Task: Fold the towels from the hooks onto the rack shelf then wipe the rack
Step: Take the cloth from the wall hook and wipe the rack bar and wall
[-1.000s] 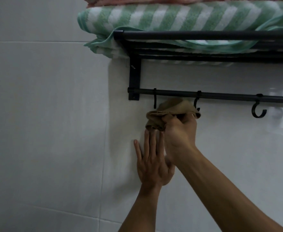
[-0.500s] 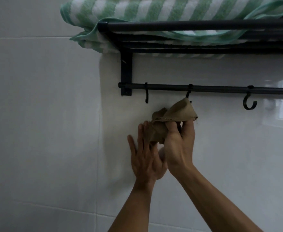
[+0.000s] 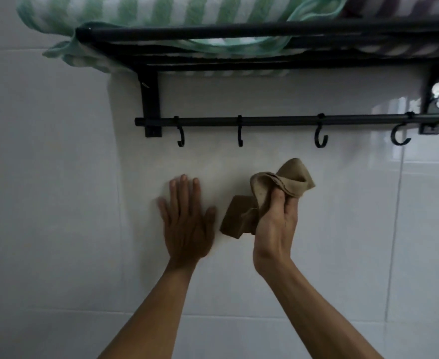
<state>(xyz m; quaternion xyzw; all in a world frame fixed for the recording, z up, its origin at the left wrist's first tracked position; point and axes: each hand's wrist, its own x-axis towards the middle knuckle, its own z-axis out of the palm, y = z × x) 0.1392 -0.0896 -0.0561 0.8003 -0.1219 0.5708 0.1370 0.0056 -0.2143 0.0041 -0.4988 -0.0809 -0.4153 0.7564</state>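
Rack (image 3: pixel 265 120) hooks (image 3: pixel 320 137) bare above cloth (image 3: pixel 283 182)

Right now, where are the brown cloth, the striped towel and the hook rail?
brown cloth (image 3: pixel 288 178): head view, upper bunched fold.
striped towel (image 3: pixel 140 9): head view, folded top.
hook rail (image 3: pixel 278 120): head view, bar's middle.

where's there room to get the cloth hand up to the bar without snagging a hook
The widest bare stretch of bar lies between the second hook and the third hook, right above the right hand gripping the brown cloth. It is crowded at the bracket and first hook, above the left hand.
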